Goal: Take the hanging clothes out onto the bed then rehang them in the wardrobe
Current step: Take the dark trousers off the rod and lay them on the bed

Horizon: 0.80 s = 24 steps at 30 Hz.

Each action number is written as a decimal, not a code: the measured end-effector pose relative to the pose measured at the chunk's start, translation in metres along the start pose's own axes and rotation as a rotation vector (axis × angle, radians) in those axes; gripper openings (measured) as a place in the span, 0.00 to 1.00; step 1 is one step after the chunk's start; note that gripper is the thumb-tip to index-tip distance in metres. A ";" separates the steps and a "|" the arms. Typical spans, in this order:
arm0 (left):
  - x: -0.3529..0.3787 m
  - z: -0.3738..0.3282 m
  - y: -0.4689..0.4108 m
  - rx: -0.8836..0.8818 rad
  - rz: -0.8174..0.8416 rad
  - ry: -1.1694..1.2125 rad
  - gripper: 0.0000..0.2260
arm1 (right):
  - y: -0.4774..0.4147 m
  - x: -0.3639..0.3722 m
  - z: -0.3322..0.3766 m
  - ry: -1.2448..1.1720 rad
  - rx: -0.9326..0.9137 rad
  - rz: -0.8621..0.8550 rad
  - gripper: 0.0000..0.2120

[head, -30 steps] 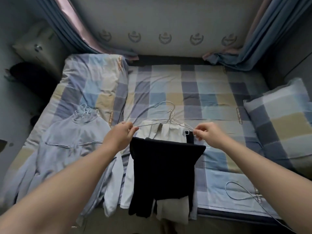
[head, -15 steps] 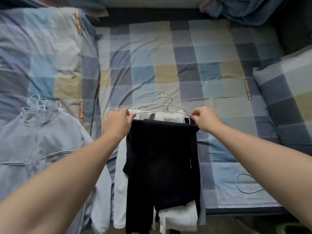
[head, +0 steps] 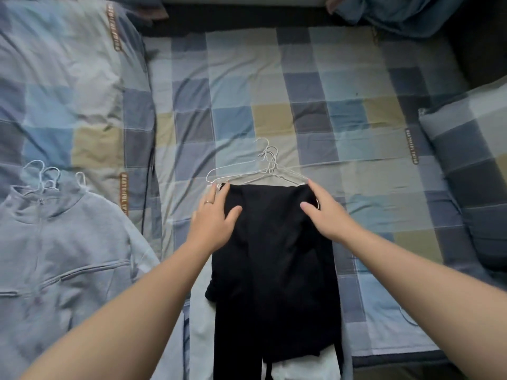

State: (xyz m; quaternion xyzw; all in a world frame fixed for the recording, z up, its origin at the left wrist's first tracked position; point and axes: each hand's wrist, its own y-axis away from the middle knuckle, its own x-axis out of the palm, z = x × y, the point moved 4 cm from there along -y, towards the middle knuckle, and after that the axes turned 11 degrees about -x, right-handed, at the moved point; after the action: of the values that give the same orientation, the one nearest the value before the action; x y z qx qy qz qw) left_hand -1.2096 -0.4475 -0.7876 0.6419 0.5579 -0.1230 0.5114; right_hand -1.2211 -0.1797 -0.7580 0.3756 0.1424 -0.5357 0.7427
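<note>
The black garment [head: 274, 270], on wire hangers [head: 263, 171], is laid toward six o'clock on the checked bed [head: 274, 86], pressed by the flat, straight-fingered left hand [head: 216, 218] and right hand [head: 326, 215], with a pale jacket [head: 55, 256] at nine o'clock and a pillow [head: 472, 165] at three.

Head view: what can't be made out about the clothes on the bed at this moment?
- White clothes: almost wholly under the black garment; number and kind unclear.
- Wire hangers: lower bars hidden by the black garment, the left hand and the right hand; exact count unclear.
- Black garment's lower end: cut off by the bottom edge.
- Pale jacket: cut off by the left edge.
</note>
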 end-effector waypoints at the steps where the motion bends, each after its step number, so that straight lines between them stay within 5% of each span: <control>1: -0.003 0.001 0.014 -0.007 0.006 -0.011 0.29 | 0.012 0.000 0.005 -0.007 0.010 0.002 0.30; 8: -0.049 0.001 0.114 -0.043 0.045 -0.079 0.30 | 0.103 -0.012 0.066 0.086 0.029 0.021 0.29; 15: -0.113 0.007 0.208 -0.024 -0.108 -0.055 0.31 | 0.188 -0.023 0.142 0.261 -0.053 0.021 0.29; 24: -0.164 0.024 0.305 -0.056 -0.303 0.021 0.32 | 0.256 -0.021 0.225 0.381 -0.381 -0.119 0.30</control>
State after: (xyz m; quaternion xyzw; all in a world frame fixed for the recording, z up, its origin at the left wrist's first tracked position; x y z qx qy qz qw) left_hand -0.9998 -0.5187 -0.5206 0.5369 0.6569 -0.1765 0.4990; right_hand -1.0409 -0.2886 -0.4890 0.3143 0.3996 -0.4617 0.7268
